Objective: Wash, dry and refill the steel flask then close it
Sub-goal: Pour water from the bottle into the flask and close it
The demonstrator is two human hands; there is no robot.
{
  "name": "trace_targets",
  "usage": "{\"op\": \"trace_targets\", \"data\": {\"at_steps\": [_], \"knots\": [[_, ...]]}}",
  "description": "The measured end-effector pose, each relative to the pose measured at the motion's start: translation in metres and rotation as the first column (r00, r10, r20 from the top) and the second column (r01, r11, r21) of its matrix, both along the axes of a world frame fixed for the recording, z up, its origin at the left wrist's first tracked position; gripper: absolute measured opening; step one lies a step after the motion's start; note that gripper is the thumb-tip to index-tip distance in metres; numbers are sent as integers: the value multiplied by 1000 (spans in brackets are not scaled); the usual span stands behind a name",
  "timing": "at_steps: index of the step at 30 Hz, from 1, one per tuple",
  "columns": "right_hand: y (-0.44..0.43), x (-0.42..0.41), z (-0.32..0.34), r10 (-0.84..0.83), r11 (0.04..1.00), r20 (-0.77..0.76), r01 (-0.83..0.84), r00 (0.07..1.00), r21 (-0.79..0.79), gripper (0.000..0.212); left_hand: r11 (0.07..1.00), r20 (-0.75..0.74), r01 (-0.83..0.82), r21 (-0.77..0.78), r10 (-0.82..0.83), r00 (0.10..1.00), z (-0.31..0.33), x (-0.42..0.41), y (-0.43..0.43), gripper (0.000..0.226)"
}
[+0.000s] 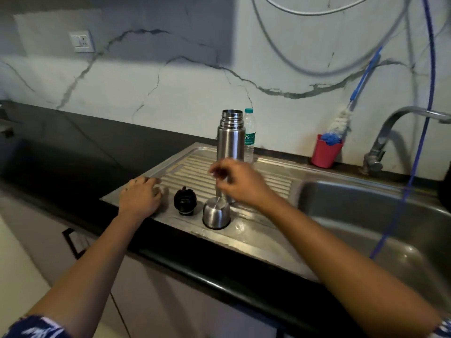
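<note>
The steel flask (230, 140) stands upright and uncapped on the ribbed steel drainboard (268, 181). Its black stopper (185, 200) and its steel cup lid (216, 215), mouth down, sit side by side near the drainboard's front edge. My left hand (140, 197) rests flat on the drainboard's left corner, just left of the stopper, holding nothing. My right hand (240, 182) hovers in front of the flask's lower body, above the cup lid, fingers loosely curled and blurred; nothing is visibly held in it.
A clear plastic water bottle (250, 135) stands behind the flask. A red cup (325, 152) with a blue-handled bottle brush (341, 120) sits by the wall. The tap (388, 140) and sink basin (366, 215) lie to the right, with a blue hose (412, 172) hanging into the basin.
</note>
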State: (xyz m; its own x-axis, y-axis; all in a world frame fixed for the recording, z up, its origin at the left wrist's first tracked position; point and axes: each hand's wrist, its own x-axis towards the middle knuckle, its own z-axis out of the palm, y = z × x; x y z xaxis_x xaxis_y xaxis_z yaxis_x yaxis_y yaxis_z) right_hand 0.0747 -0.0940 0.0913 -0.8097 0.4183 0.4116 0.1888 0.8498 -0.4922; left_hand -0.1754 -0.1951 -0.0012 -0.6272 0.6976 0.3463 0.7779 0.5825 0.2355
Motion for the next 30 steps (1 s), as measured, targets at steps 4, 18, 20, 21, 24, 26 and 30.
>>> {"op": "trace_targets", "data": {"at_steps": [4, 18, 20, 21, 24, 26, 30], "knots": [[-20, -50, -24, 49, 983, 413, -117, 910, 142, 67, 1000, 15, 13, -19, -12, 1000, -1, 7, -13, 40], [-14, -60, -9, -41, 991, 119, 56, 992, -123, 62, 973, 103, 93, 211, -117, 988, 7, 17, -3, 32], [-11, -39, 1, -91, 976, -6, 88, 996, -197, 63, 913, 237, 144, 382, -247, 940, 21, 34, 8, 29], [-8, -25, 5, -116, 966, -65, 97, 991, -239, 61, 875, 292, 169, 454, -325, 899, 31, 46, 15, 30], [10, 16, 10, -239, 923, -193, 161, 952, -349, 55, 771, 428, 206, 603, -531, 731, 61, 80, 40, 46], [26, 39, 6, -336, 884, -254, 210, 907, -417, 51, 756, 512, 198, 624, -587, 628, 77, 99, 55, 72], [47, 70, -7, -449, 833, -300, 273, 842, -481, 47, 771, 602, 207, 603, -609, 517, 85, 125, 84, 105]]}}
